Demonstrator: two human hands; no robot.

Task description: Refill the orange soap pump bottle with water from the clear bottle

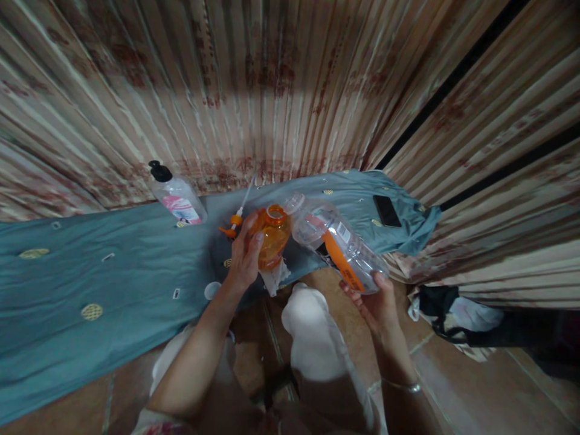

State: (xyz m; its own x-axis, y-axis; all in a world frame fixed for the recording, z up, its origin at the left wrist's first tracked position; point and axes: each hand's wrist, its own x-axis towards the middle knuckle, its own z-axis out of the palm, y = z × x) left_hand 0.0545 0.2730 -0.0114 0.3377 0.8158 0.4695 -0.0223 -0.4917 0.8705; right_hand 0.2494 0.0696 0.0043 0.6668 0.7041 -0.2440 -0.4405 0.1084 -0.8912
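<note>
My left hand [247, 251] is wrapped round an orange see-through bottle [275, 238] whose mouth is uncapped. In my right hand [374, 302] is a clear plastic bottle [338, 238] with an orange and black label, gripped near its base. It is tilted, its neck pointing left beside the orange bottle's mouth; whether the two touch I cannot tell. An orange pump top [233, 223] with a pale tube lies just behind my left hand. Under the orange bottle is a crumpled white tissue [274, 278]. A round whitish cap or lid [211, 290] lies by my left forearm.
A clear bottle with a black top and pink label [179, 196] stands at the back left of the blue-green cloth [136, 260]. A dark phone [386, 211] lies at the right. Pleated curtains [272, 90] hang behind. Bags [453, 314] rest on the tiled floor at right.
</note>
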